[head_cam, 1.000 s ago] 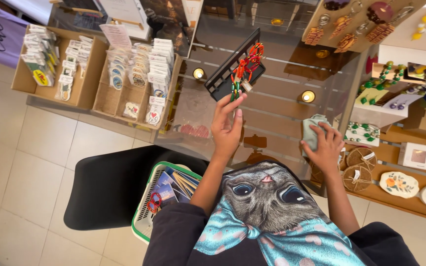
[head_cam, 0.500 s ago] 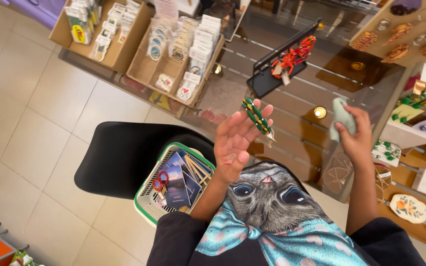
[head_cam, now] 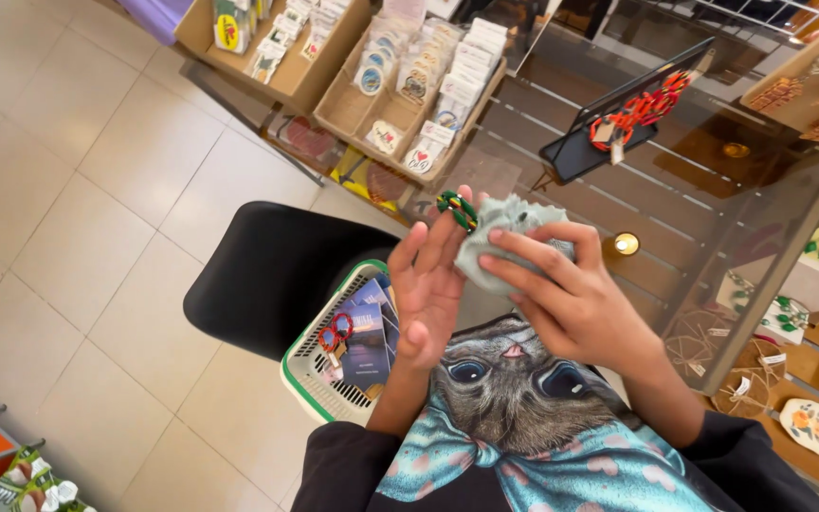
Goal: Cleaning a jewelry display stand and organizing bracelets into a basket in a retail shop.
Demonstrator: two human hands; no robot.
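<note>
My left hand [head_cam: 433, 284] is raised in front of me, palm toward me, with a green, red and yellow beaded ring-shaped ornament [head_cam: 457, 209] held at its fingertips. My right hand [head_cam: 566, 289] grips a crumpled pale grey-green cloth [head_cam: 504, 228] and presses it against the left hand's fingers beside the ornament. Both hands hover above my lap, over a shirt printed with an animal face.
A green-rimmed white basket [head_cam: 310, 384] of cards and red ornaments rests on a black chair [head_cam: 267, 275] at my left. A glass counter [head_cam: 703, 218] ahead carries a black stand with red-orange ornaments [head_cam: 632, 118]. Cardboard boxes of small carded goods [head_cam: 419, 81] sit at the back.
My right hand has brought the cloth leftward from the counter side to meet the left hand. The left hand keeps the beaded ornament raised. The view has tilted left and closer.
</note>
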